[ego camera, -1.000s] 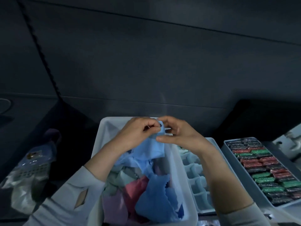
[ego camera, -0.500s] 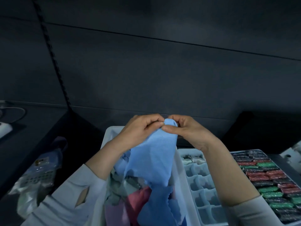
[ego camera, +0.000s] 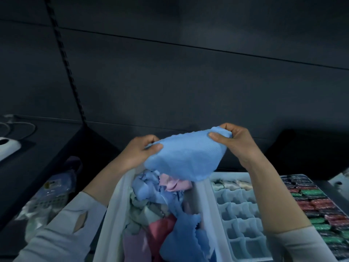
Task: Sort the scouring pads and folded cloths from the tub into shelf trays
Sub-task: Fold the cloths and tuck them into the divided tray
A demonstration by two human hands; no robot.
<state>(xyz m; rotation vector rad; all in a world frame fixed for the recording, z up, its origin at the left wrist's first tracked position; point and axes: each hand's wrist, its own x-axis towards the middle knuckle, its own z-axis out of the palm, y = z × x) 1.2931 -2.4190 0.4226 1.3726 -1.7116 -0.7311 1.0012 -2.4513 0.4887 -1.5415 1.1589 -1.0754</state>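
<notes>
Here: my left hand (ego camera: 140,153) and right hand (ego camera: 235,141) each pinch a corner of one blue cloth (ego camera: 184,157), spread above the white tub (ego camera: 109,214) of mixed cloths.

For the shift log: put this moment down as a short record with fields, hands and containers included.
left hand: pinches the left edge of the blue cloth
right hand: pinches its right corner
blue cloth: spread between both hands, raised above the tub
tub: white, holds loose blue, pink and pale cloths
divided tray: right of the tub, most cells bare, a few pale rolled items in the far row
pad tray: far right, packed with red, green and dark pads
</notes>
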